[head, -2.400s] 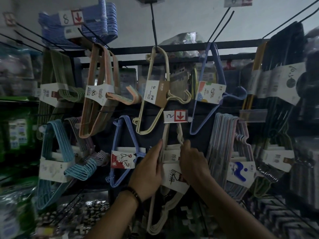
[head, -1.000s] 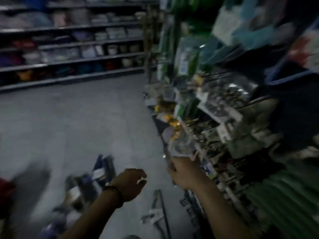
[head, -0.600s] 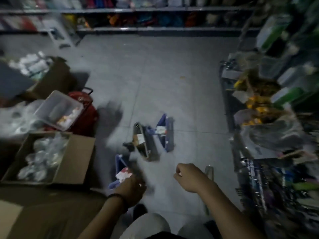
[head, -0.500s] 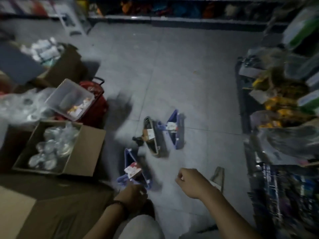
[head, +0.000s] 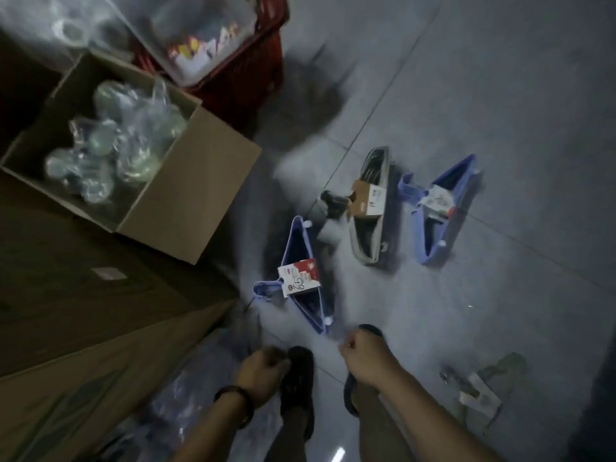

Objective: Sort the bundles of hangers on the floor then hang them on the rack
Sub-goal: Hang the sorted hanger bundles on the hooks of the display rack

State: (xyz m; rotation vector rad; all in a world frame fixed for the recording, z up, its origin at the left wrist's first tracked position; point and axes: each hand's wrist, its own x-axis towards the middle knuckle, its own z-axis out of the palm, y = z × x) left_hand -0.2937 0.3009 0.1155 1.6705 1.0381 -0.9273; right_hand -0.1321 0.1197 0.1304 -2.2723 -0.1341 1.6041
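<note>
Floor (head: pixel 500 95): tiled
Blue bundle (head: pixel 436 206): right of grey bundle (head: pixel 368 201)
Red-labelled bundle (head: pixel 301 278): left of it
Cardboard box (head: pixel 186 201): farther left

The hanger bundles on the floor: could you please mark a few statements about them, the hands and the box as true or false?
1. Two blue hanger bundles lie on the floor: the nearer blue bundle and the farther blue bundle. True.
2. The left hand grips the nearer blue bundle. False: it is curled, holds nothing and is apart from that bundle.
3. The grey bundle, with a brown label, lies between the two blue ones. True.
4. The cardboard box is closed. False: it is open, with clear-wrapped items inside.
5. The right hand is curled and holds nothing. True.
</note>
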